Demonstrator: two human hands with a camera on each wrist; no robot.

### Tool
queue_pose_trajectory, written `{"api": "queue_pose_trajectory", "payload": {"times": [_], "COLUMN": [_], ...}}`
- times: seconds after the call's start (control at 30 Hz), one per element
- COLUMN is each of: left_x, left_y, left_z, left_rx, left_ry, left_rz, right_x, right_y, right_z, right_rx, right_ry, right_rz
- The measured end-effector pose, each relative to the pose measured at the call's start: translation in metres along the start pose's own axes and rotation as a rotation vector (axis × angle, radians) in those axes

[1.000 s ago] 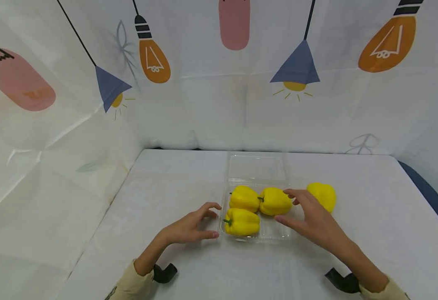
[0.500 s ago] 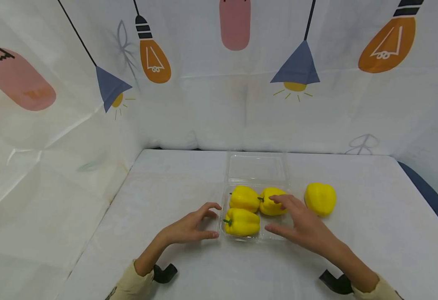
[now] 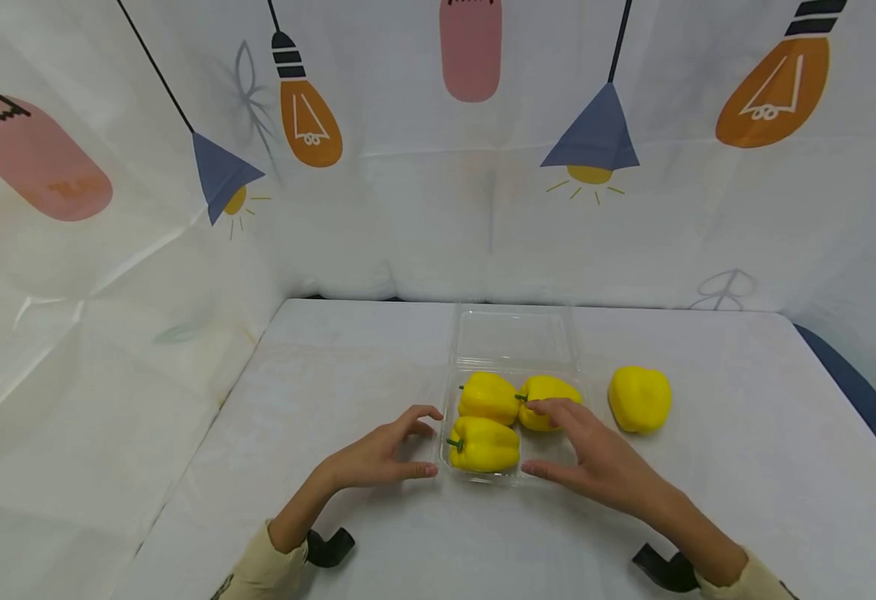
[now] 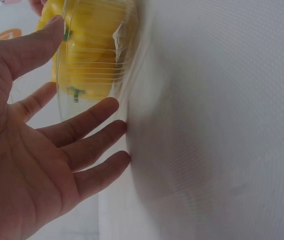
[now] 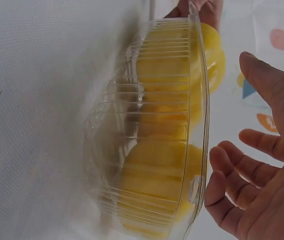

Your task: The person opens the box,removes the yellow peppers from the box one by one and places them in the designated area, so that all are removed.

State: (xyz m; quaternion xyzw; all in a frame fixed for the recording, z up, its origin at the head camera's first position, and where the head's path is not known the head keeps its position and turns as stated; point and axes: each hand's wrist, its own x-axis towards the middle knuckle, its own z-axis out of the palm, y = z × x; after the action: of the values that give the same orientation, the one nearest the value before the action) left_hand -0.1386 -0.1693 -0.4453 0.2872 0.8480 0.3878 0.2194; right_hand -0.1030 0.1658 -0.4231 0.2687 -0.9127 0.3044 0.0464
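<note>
A clear plastic clamshell box (image 3: 541, 447) stands on the table with its lid (image 3: 514, 335) folded back. Three yellow bell peppers lie in it: one back left (image 3: 488, 397), one front left (image 3: 484, 444), one back right (image 3: 550, 392). Beside the box's left wall is my left hand (image 3: 381, 454), fingers spread, holding nothing; whether the fingertips touch the plastic I cannot tell. My right hand (image 3: 606, 462) hovers over the box's right side, fingers loosely bent, nothing in its grasp. It covers part of the back right pepper. The right wrist view shows the hand above the rim (image 5: 205, 125).
Another yellow bell pepper (image 3: 640, 400) sits on the white table (image 3: 362, 358), right of the box. Behind the table hangs a white cloth (image 3: 422, 217) printed with lamps and bulbs. A dark blue object (image 3: 853, 375) shows past the right table edge.
The right hand has moved left and toward me, away from the pepper outside the box, which now shows whole. The left hand, the box and the peppers have stayed put.
</note>
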Motion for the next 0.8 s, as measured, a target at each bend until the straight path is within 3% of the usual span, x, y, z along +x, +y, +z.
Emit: {"api": "queue_pose_trajectory", "payload": {"times": [0.8], "left_x": [0.0], "left_y": [0.0], "left_z": [0.001], "left_rx": [0.01], "left_ry": [0.001], "left_rz": [-0.003], "right_x": [0.012], "right_y": [-0.008], "right_z": [0.02], "right_rx": [0.051], "right_ry": [-0.034], "right_rz": [-0.123]}}
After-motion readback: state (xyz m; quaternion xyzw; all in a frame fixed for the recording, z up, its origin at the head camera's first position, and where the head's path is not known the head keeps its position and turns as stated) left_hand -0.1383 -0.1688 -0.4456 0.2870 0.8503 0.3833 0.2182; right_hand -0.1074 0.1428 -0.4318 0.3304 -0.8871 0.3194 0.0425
